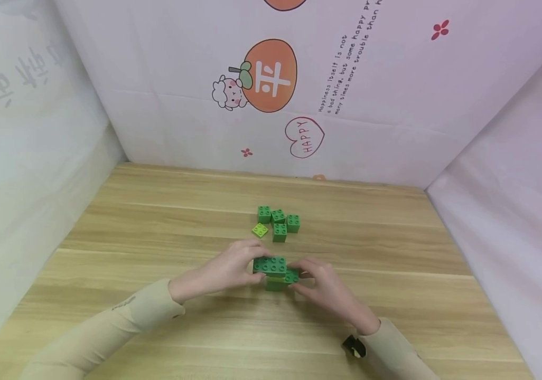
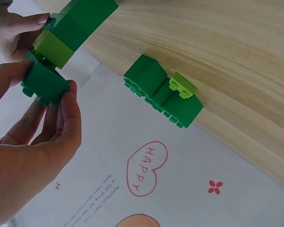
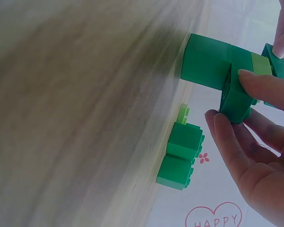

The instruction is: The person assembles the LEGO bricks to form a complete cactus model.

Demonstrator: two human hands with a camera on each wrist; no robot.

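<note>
Left hand (image 1: pixel 239 265) pinches the ends of a long green brick (image 1: pixel 271 266) atop a small stack, fingers spread narrowly to its width — a gap shows between it and the lime brick (image 2: pixel 53 49) beneath. Right hand (image 1: pixel 326 285) grips a lower green brick (image 3: pixel 237 100) jutting from the stack's right side. Stack stands mid-table; just beyond — four loose green bricks (image 1: pixel 279 233), one thin lime piece (image 1: pixel 260 230).

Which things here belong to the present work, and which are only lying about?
Belonging to the work:
green brick pinched by the left hand
green-and-lime stack gripped by the right hand

Lying about, perhaps spare parts:
four loose green bricks
small lime brick
</note>
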